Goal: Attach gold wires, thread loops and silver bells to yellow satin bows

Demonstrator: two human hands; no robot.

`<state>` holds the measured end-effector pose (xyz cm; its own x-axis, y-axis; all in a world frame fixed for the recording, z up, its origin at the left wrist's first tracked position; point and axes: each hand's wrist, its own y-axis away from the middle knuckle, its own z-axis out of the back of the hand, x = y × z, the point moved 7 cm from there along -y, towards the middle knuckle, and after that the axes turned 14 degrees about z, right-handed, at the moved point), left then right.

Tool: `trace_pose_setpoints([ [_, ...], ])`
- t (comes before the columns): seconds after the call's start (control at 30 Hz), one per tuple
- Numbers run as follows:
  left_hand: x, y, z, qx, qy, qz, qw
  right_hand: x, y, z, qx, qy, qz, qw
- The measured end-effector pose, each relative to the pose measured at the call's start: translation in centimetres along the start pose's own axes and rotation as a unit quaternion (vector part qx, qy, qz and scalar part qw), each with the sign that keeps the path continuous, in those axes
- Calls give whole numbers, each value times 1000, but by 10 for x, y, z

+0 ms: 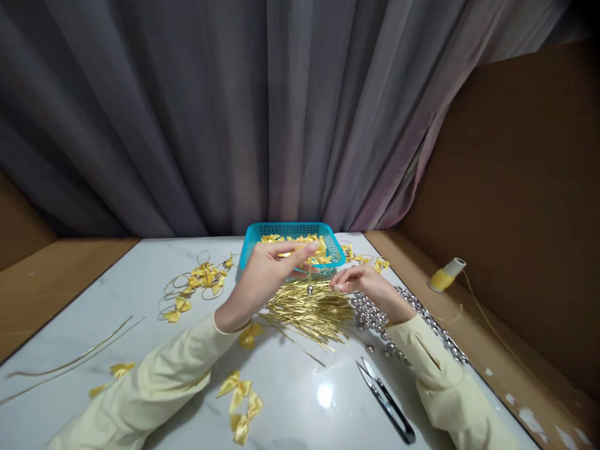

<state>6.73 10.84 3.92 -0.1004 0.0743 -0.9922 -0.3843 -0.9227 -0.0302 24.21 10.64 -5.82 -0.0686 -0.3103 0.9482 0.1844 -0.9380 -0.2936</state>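
Observation:
My left hand (276,265) is in the middle, its thumb and fingers closed on a yellow ribbon bow (320,250). Below its fingertips a small silver bell (310,289) dangles on a short gold strand. To the right, my right hand (363,284) has thumb and fingertips pinched together beside the bell; whatever is between them is too small to make out. Under both hands lies a pile of gold metallic ties (309,312). Partly hidden by my right hand and forearm is a heap of silver bells (370,311).
Behind my hands stands a blue basket (247,240) of yellow bows. Looped bow pieces (204,278) lie at left, loose bows (241,400) in front. Black thread snips (387,403) rest at front right, points away from me. A yellow thread spool (445,275) is beyond the table's right edge.

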Motion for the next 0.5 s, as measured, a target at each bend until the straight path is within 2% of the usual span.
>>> trace_pose_setpoints([
  [0.27,-3,2,3,22,17,11,1000,-25,5,2,86,32,-59,994],
  [0.43,-3,2,0,39,17,29,999,-12,8,-11,145,10,-60,988],
  [0.5,-1,2,-3,49,21,40,998,-1,9,-20,148,-18,-41,988],
])
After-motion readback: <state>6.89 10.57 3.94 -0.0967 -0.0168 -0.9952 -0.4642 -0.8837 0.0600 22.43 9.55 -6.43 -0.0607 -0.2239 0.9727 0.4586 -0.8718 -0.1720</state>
